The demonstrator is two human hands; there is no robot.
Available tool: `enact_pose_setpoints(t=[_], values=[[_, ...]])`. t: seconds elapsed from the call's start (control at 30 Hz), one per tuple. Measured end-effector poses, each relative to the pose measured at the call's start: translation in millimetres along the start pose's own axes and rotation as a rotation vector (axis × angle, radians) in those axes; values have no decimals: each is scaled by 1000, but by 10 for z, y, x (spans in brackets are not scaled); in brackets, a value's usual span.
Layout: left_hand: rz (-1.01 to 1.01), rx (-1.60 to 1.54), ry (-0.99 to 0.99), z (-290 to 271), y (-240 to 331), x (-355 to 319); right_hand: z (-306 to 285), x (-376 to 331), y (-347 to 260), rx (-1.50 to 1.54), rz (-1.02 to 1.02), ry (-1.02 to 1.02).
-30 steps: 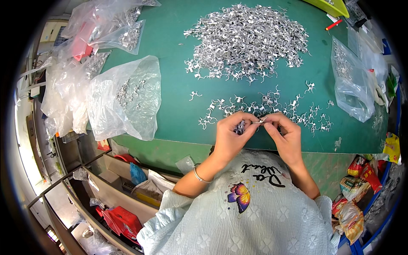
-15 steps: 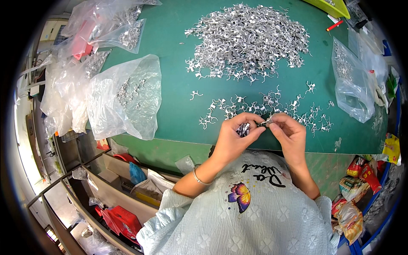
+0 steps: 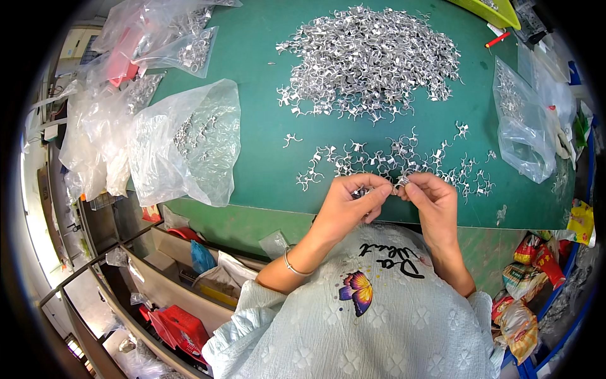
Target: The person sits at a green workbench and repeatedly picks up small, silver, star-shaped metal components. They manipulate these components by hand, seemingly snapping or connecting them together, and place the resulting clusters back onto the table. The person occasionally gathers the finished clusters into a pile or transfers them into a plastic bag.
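Note:
Near the table's front edge my two hands meet, fingertips almost touching. My left hand is closed round several small silver metal clips, which show between its fingers and palm. Thumb and forefinger of my right hand pinch one small silver metal clip with curved prongs; the left fingertips touch its near side. Just beyond my hands, more loose clips lie scattered on the green tabletop. Farther back rises a large heap of the same clips.
At the left lies a clear plastic bag with some clips inside, with more filled bags behind it. Another clear bag lies at the right. A red pen and a yellow-green tray sit at the far right.
My left fingers have closed in and turned, covering more of the clips in the palm. The clip at my fingertips now shows more plainly on the right hand's side.

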State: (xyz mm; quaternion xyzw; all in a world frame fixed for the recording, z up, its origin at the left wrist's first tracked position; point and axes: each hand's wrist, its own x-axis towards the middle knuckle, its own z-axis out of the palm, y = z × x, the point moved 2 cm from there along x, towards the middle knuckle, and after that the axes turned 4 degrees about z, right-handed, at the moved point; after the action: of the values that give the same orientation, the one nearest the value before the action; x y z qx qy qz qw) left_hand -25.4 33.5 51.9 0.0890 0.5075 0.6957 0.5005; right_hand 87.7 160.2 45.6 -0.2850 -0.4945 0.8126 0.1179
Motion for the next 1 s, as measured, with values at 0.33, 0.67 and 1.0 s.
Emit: enact_pose_setpoints(t=[0.33, 0.67, 1.0], values=[[-20, -60, 5, -13, -22, 1, 20, -14, 12, -51, -78, 14], [3, -51, -11, -9, -3, 4, 54, -8, -52, -370, -356, 61], [59, -6, -91, 21, 64, -33, 180, -56, -237, -782, -800, 77]])
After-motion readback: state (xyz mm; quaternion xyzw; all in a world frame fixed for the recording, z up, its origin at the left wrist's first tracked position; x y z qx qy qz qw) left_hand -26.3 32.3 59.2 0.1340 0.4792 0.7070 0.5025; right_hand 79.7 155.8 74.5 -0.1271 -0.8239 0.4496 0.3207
